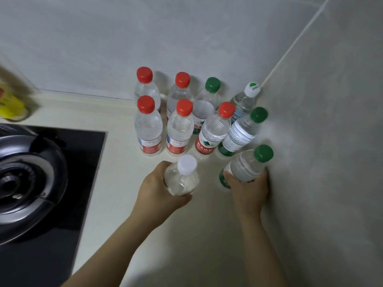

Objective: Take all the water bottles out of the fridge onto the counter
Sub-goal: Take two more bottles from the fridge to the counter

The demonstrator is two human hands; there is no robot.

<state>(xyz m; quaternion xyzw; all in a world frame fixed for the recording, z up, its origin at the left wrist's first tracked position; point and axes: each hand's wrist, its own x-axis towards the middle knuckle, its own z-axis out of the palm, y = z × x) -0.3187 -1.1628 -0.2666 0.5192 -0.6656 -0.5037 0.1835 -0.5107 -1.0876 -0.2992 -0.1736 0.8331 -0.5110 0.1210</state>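
1. Your left hand (158,189) has its fingers curled round a clear water bottle with a white cap (183,177). You can see no label on it from above.
2. Your right hand (248,190) wraps round the lower part of a clear water bottle with a green cap (247,166). This one has a green band near its bottom and leans toward the wall (321,141), just beside it.
3. Both bottles are low over the pale counter (124,183). You cannot tell if their bottoms touch it.
4. Just behind them, eight more water bottles (148,129) stand close together in the corner of the counter. Five have red caps and red-and-white labels, two have green caps, and one has a white cap with a green mark.
5. On the left is a black cooktop (87,154) with a round shiny lid (27,179) on it. A blurry yellow thing (10,106) sits behind it.
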